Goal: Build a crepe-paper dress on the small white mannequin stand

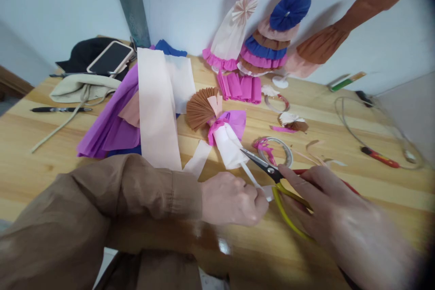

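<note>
My left hand [234, 199] is closed in a fist on the wooden table [50, 145], pinching the end of a thin white paper strip [249, 174] that runs from a small paper doll [220, 129]. The doll has a brown pleated fan, a pink waist and a white skirt. My right hand [326, 204] grips yellow-handled scissors [272, 172]; their dark blades point up-left at the strip, just below the doll's skirt.
Purple, peach, white and blue paper sheets [149, 104] lie to the left. A tape roll [280, 149] sits by the scissors. Three paper dresses [265, 31] lean on the wall. A phone [110, 56], pen [59, 109], wire [374, 122] and red-handled tool [379, 157] lie around.
</note>
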